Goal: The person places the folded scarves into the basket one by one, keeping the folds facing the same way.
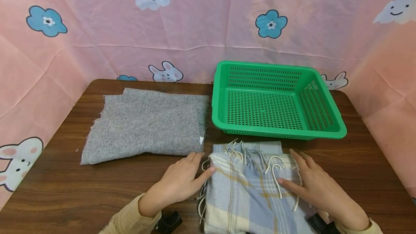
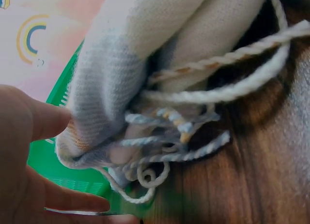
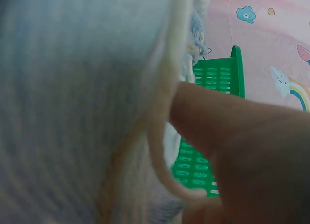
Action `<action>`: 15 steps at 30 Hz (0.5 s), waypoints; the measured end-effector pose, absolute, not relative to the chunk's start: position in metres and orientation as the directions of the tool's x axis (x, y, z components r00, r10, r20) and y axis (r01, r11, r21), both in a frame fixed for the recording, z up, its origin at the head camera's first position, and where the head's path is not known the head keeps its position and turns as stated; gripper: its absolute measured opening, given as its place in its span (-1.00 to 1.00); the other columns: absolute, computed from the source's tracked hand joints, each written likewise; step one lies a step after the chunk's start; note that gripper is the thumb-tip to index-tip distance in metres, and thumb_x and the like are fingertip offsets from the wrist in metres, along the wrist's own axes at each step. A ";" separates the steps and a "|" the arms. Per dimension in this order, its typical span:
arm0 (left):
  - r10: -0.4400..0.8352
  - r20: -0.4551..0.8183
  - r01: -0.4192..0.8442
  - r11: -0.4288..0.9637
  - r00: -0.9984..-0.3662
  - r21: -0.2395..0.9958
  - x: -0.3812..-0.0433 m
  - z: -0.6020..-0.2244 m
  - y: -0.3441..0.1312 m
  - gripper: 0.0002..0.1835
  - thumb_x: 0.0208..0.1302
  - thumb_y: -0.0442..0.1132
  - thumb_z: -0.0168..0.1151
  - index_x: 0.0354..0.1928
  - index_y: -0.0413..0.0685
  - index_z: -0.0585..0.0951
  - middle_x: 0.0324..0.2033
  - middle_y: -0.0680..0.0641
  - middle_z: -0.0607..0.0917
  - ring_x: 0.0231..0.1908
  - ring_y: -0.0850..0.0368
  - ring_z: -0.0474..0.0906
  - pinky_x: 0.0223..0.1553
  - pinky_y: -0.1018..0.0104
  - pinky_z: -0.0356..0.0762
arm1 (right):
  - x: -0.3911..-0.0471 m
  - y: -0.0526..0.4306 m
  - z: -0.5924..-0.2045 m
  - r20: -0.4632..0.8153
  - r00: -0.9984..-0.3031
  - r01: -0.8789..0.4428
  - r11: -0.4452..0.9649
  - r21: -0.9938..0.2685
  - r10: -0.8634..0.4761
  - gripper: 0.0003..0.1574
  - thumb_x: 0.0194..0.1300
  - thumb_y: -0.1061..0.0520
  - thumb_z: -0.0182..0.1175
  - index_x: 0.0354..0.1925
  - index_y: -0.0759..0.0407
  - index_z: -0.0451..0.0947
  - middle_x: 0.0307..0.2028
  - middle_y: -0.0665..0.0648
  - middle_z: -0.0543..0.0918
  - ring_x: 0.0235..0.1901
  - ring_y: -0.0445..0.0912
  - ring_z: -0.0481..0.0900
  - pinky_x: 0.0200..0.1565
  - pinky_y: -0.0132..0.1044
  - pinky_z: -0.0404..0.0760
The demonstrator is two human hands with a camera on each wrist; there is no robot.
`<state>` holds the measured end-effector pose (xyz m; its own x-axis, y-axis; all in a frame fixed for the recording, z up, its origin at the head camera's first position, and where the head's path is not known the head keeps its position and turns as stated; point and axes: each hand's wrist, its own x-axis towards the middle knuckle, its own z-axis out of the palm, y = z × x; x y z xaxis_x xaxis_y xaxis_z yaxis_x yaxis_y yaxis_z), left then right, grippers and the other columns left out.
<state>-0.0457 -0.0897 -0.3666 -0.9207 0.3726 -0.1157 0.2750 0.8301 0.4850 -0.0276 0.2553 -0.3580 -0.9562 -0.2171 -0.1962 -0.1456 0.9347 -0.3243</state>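
A folded plaid scarf (image 1: 240,190) in pale blue, cream and mustard lies at the table's front, its twisted fringe (image 2: 193,96) loose along the left edge and across the top. At its left edge is my left hand (image 1: 180,178), fingers extended and thumb touching the cloth. On the right part of the scarf rests my right hand (image 1: 320,187), fingers fairly straight, thumb on the fabric near a cream tassel. In the right wrist view the scarf (image 3: 82,112) fills the left side, blurred, and the thumb touches its edge. Neither hand visibly grips the cloth.
A folded grey woollen cloth (image 1: 146,124) lies at the left of the brown wooden table (image 1: 65,190). Behind the scarf stands an empty green plastic basket (image 1: 279,133) with slotted walls. A pink printed curtain (image 1: 201,21) hangs around the table's back and sides.
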 end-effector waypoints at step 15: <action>0.401 -0.180 0.250 0.803 -0.898 0.540 -0.045 -0.369 -0.089 -0.17 0.34 0.31 -0.04 0.35 -0.25 0.29 0.09 -0.24 0.47 -0.20 -0.12 0.58 -0.31 0.04 0.54 | -0.029 0.262 -0.359 -0.341 -0.925 -0.018 0.915 -0.404 -0.169 0.28 0.20 -0.42 0.15 0.46 0.38 -0.11 0.27 0.66 0.18 0.03 0.45 0.47 -0.23 0.20 0.52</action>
<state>-0.0453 -0.0891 -0.3689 -0.8982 0.4010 -0.1800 0.2505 0.8034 0.5402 -0.0292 0.2622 -0.3594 -0.9250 -0.1686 -0.3405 -0.0180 0.9145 -0.4041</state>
